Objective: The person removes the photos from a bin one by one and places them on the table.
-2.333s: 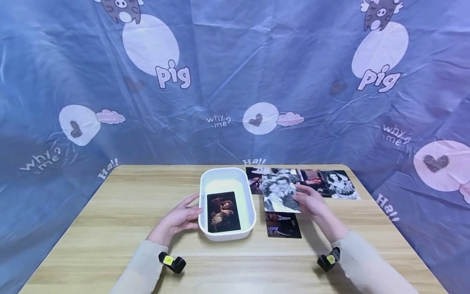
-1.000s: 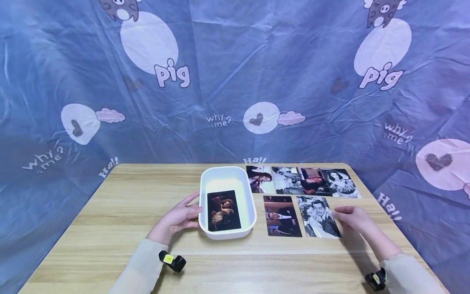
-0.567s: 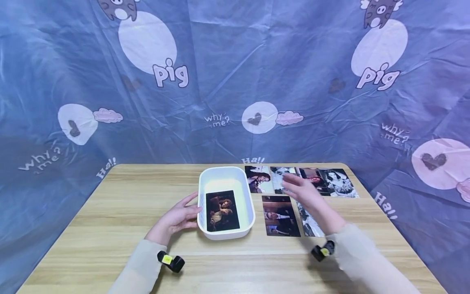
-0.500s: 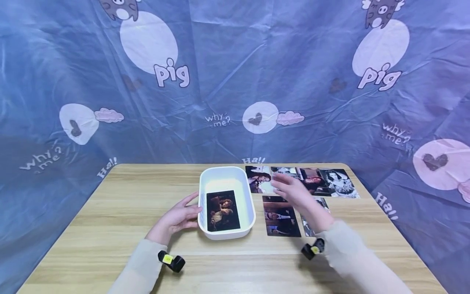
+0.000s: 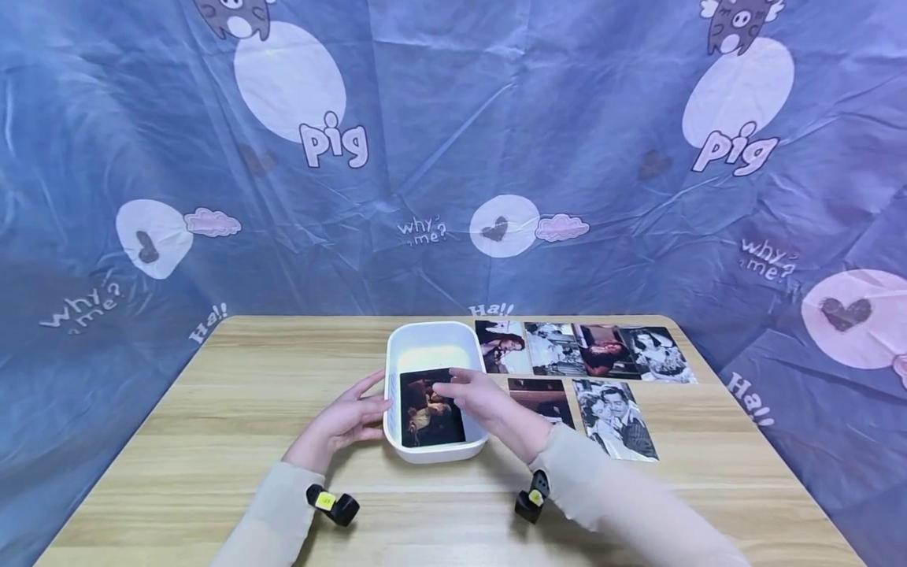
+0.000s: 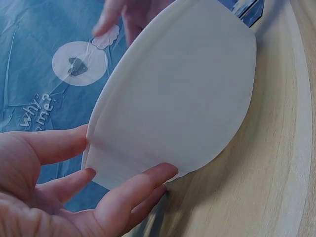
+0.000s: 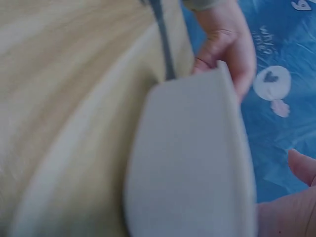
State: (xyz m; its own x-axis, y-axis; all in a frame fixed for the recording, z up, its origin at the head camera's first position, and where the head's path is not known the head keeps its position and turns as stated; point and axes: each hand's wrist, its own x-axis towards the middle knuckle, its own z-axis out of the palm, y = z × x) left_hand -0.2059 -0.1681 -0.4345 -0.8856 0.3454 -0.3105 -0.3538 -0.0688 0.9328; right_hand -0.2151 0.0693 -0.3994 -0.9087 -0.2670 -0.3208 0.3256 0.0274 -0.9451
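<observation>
In the head view my left hand [image 5: 351, 413] rests against the left side of a white plastic tub [image 5: 439, 454]. The left wrist view shows its fingers spread, touching the outer wall and rim. A dark photo [image 5: 428, 429] lies in the tub's near part. Over the tub's right side, my right hand [image 5: 485, 398] reaches in with its fingers above that photo's upper right corner; contact cannot be told. The thumb stands apart in the right wrist view. Right of the tub lie a photo of a dark-suited figure [image 5: 542, 398], partly hidden by my right arm, and a black-and-white couple photo [image 5: 616, 417].
Along the table's back edge lies a row of photos: a dark-haired figure [image 5: 501, 346], a black-and-white scene [image 5: 556, 349], a red-toned one [image 5: 604, 350] and another black-and-white one [image 5: 657, 354]. A blue printed curtain [image 5: 425, 157] hangs behind the wooden table [image 5: 269, 362].
My right hand laid the black-and-white couple photo beside the dark-suited one and let go. It then moved left across the photos to the tub. My left hand stayed put.
</observation>
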